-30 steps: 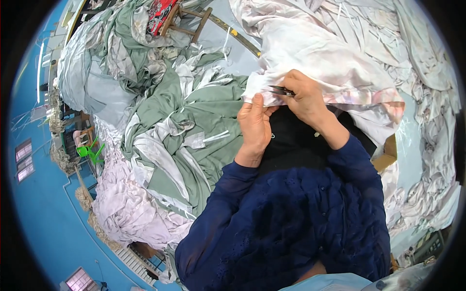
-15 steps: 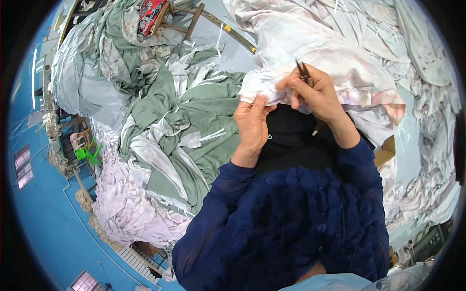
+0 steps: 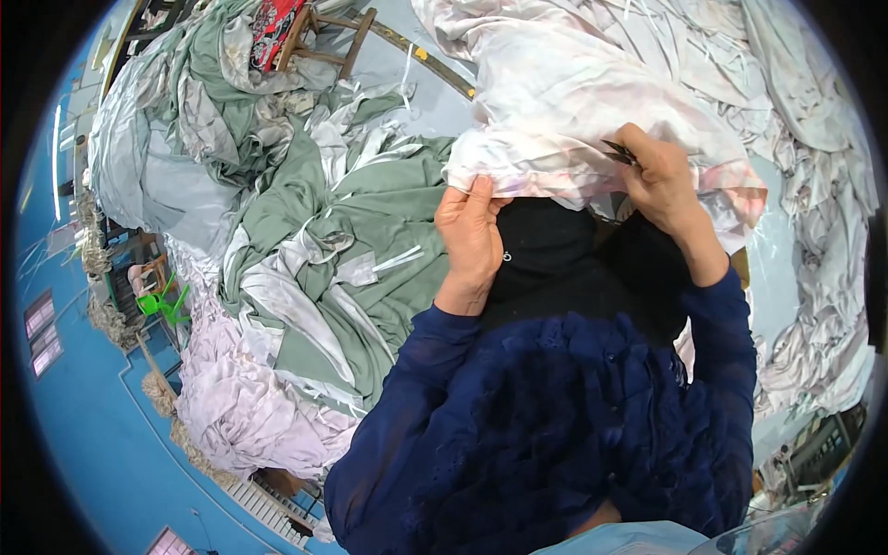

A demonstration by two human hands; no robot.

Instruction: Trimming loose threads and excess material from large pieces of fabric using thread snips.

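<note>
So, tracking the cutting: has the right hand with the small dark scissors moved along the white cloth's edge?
Yes. The right hand slid rightward, away from the left hand.

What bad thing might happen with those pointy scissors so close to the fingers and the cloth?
The right hand holds small dark scissors right at the edge of the white cloth. The left hand pinches that same edge nearby, so a slip might nick a finger. The cloth is bunched and folded there, so a snip may cut a layer underneath by mistake.
</note>
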